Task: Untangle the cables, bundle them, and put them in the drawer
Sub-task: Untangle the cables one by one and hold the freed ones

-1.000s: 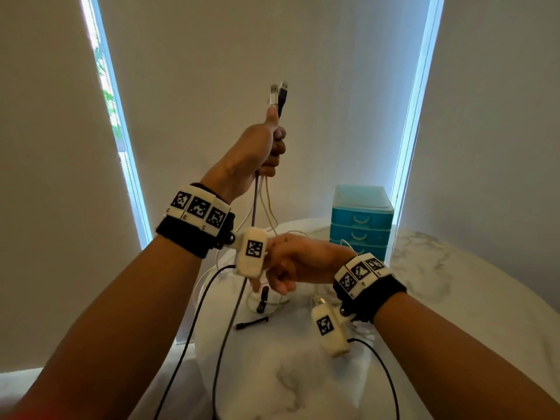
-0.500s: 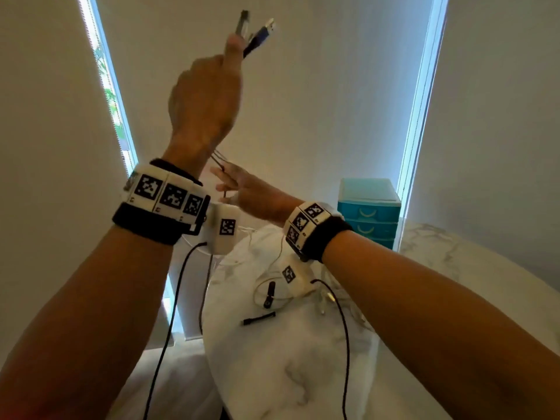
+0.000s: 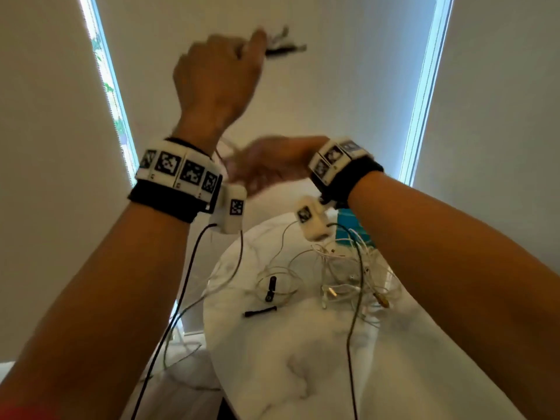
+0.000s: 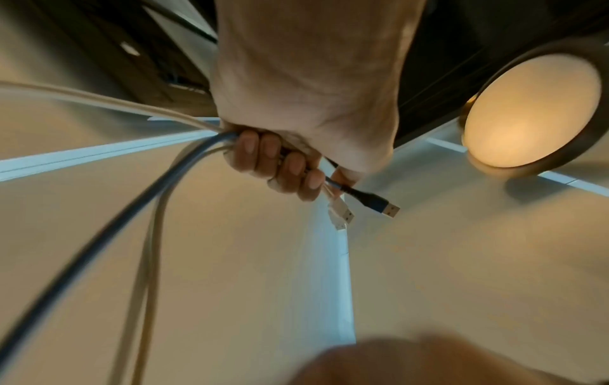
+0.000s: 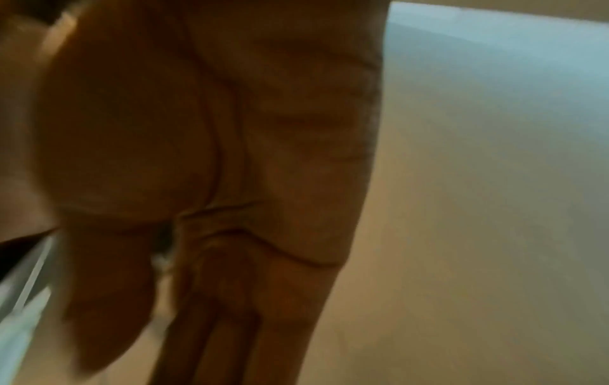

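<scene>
My left hand [image 3: 219, 75] is raised high and grips a bunch of cables [image 4: 109, 229], one grey and the others white. Their USB plugs [image 3: 283, 45] stick out past the thumb: a black and blue plug [image 4: 379, 203] and white plugs [image 4: 342, 215]. The cables hang down from the fist. My right hand [image 3: 260, 168] is blurred just below the left wrist, beside the hanging cables; its palm and fingers [image 5: 227, 325] look straight. A tangle of white cables [image 3: 348, 280] lies on the marble table [image 3: 288, 368]. The teal drawer unit [image 3: 348, 221] is mostly hidden behind my right wrist.
Two black straps [image 3: 270, 287] [image 3: 260, 312] lie on the table left of the tangle, one inside a loop of white cable. Some cable hangs over the table's left edge to the floor [image 3: 181, 353]. Blinds and wall stand close behind.
My left hand rose with the cable ends, and the plugs now tilt to the right. My right hand lifted from table height to just under the left wrist.
</scene>
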Action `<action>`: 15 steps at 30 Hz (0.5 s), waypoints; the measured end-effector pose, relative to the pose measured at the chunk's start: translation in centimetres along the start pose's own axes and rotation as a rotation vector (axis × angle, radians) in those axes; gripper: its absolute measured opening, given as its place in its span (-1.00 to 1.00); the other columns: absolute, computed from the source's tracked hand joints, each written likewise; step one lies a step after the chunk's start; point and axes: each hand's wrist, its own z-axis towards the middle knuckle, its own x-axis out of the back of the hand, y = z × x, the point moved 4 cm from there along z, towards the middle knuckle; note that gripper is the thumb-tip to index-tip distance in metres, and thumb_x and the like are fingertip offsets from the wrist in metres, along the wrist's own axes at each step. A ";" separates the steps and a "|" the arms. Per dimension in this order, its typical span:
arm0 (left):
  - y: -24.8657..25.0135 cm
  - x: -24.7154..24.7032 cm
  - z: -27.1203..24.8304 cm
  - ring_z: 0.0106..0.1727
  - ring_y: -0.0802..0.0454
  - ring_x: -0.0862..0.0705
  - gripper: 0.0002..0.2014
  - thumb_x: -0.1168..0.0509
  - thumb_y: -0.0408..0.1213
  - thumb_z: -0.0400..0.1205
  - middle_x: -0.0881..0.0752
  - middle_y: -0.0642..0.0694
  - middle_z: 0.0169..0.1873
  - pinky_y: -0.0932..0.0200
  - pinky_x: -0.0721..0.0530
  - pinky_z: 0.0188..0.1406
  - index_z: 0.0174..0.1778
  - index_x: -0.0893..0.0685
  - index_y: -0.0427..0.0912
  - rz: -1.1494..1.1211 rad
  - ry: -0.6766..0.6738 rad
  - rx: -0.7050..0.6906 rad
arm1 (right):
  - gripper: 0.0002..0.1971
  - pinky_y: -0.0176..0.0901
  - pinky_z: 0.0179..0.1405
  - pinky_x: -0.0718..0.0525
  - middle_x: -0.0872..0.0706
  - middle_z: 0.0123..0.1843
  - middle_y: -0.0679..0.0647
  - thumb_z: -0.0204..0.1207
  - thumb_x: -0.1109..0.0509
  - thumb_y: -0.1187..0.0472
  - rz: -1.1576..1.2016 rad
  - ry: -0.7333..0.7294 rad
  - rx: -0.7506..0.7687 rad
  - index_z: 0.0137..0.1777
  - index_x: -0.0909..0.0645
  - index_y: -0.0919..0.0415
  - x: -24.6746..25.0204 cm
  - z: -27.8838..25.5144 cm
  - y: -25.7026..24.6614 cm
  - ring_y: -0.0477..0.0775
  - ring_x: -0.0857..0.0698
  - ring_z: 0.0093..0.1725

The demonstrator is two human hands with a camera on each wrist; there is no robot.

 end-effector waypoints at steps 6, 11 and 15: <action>-8.7 -5.3 -0.6 0.16 -0.47 -0.75 -0.32 0.00 0.30 0.76 -0.84 -0.39 0.13 -0.17 -0.64 0.20 0.25 -0.88 -0.11 0.139 -0.187 0.110 | -0.49 0.11 0.55 -0.70 -0.87 0.36 -0.04 0.77 -0.46 -0.04 -0.682 0.033 -0.375 0.65 -0.62 0.15 5.4 -6.8 14.5 -0.03 -0.84 0.32; -13.2 -3.5 3.0 0.32 -0.58 -0.68 -0.31 0.01 0.30 0.73 -0.77 -0.47 0.29 -0.32 -0.60 0.38 0.36 -0.81 -0.12 0.220 -0.184 0.185 | -0.33 -0.08 0.52 -0.63 -0.79 0.42 -0.23 0.55 -0.58 -0.33 -0.758 0.276 -0.291 0.60 -0.63 -0.10 7.4 -10.9 19.7 -0.19 -0.75 0.34; -9.6 -6.1 1.7 0.35 -0.52 -0.68 -0.38 -0.03 0.33 0.78 -0.77 -0.36 0.35 -0.26 -0.59 0.35 0.32 -0.80 -0.03 0.012 -0.292 0.142 | -0.43 -0.20 0.14 -0.63 -0.74 0.23 -0.13 0.46 -0.72 -0.19 -0.752 0.511 -0.263 0.39 -0.70 0.01 7.9 -11.3 21.4 -0.13 -0.69 0.14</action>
